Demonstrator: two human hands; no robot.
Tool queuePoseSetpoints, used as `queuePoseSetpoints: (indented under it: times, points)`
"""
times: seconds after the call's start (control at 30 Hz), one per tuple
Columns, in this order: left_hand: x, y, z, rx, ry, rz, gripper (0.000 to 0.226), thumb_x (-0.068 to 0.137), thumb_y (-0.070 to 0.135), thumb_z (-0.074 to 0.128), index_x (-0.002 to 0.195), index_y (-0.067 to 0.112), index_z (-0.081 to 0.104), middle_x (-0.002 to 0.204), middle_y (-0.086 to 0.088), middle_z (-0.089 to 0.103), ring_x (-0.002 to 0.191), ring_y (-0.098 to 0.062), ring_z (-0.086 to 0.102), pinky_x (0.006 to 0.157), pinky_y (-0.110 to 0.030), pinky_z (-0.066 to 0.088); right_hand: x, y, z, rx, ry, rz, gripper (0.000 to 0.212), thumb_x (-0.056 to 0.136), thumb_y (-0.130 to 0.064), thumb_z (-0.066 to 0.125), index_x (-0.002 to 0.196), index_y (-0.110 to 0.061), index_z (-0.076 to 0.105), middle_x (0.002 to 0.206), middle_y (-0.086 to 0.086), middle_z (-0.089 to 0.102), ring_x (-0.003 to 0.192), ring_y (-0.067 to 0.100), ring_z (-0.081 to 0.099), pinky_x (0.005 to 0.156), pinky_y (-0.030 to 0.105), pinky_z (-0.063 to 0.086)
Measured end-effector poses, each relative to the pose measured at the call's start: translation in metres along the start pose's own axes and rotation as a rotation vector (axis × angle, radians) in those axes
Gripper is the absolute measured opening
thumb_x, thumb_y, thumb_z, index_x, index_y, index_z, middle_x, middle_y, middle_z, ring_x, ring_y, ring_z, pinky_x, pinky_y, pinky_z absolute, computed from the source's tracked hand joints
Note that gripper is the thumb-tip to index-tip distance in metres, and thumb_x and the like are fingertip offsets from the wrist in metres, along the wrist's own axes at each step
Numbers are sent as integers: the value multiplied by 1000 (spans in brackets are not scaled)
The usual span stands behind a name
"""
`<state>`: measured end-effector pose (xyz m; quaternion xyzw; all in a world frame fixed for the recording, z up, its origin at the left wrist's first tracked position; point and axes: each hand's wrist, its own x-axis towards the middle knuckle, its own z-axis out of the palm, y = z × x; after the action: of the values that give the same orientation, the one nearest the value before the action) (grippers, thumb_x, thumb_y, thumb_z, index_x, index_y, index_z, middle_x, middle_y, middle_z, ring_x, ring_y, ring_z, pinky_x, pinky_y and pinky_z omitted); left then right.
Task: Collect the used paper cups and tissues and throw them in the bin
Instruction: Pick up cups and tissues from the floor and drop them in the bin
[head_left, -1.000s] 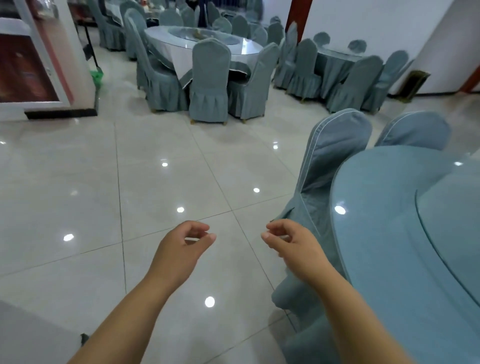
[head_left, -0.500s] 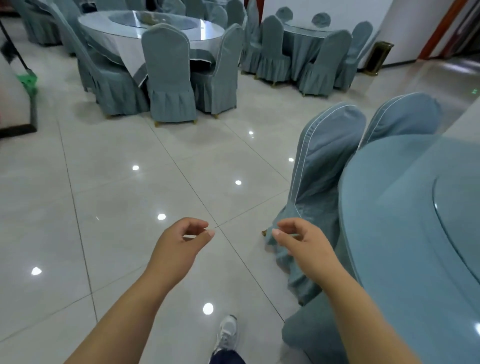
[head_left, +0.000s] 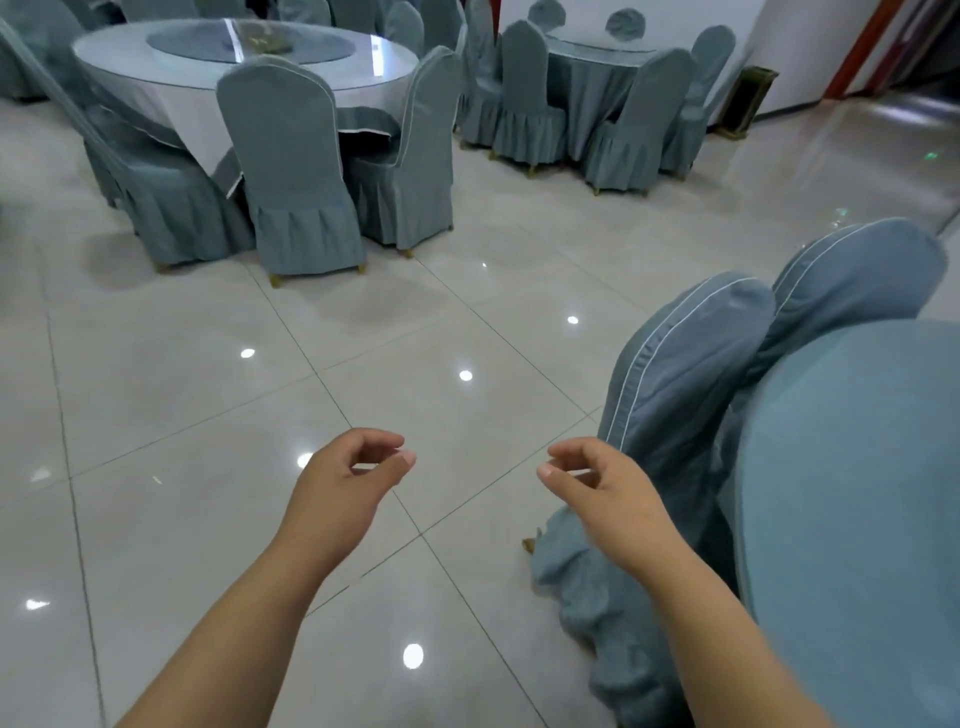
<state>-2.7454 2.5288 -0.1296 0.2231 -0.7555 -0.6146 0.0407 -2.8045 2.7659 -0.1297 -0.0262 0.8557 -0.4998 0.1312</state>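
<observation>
My left hand (head_left: 345, 486) hangs over the glossy tiled floor with loosely curled fingers and holds nothing. My right hand (head_left: 605, 486) is level with it, also loosely curled and empty, just left of a covered chair (head_left: 675, 384). No paper cup or tissue shows near my hands. Small items lie on the far round table (head_left: 363, 67), too small to identify. A dark bin-like container (head_left: 748, 101) stands against the far wall at the right.
A blue-clothed round table (head_left: 857, 493) fills the right edge, with a second covered chair (head_left: 857, 275) tucked against it. Several covered chairs ring the far table and another table (head_left: 597, 57) behind it. Open tiled floor (head_left: 363, 338) lies between.
The view has swung right and moved forward: the far tables shifted left and nearer, and the shoe seen earlier is gone. Both hands keep the same loose curl.
</observation>
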Motion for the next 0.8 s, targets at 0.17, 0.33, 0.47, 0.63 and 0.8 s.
queuePoseSetpoints:
  times: [0.17,0.33,0.47,0.63,0.8]
  points:
    - [112,18,10,-15,-27,37,9,84,25,70,92,29,68,91,5,69,88,-16,68,88,-43,53,91,-14,1,0,71,21,22,87,-37,65,107,-32,60,98,-16,64,92,10,61,74,21,49]
    - [237,51,16,-18,-106,99,10,84,24,69,93,28,67,92,3,69,88,-17,68,83,-40,53,188,-42,5,6,154,53,21,88,-39,63,107,-35,58,99,-19,61,93,5,59,71,17,45]
    - [327,91,27,0,-166,132,9,85,24,69,92,27,67,92,3,68,87,-14,68,84,-39,54,258,-74,-3,18,213,73,19,87,-39,64,105,-35,59,98,-17,63,89,4,60,66,14,43]
    - [398,126,66,29,-311,145,11,85,24,68,95,27,67,91,6,68,85,-10,68,88,-40,53,316,-88,-30,42,296,111,17,87,-36,65,103,-34,59,96,-18,63,83,3,60,62,12,43]
    - [482,151,131,67,-419,149,17,79,29,74,95,27,68,90,8,68,83,-9,68,87,-40,53,388,-69,-71,92,415,175,17,86,-32,66,103,-31,61,91,-16,64,83,6,60,70,14,45]
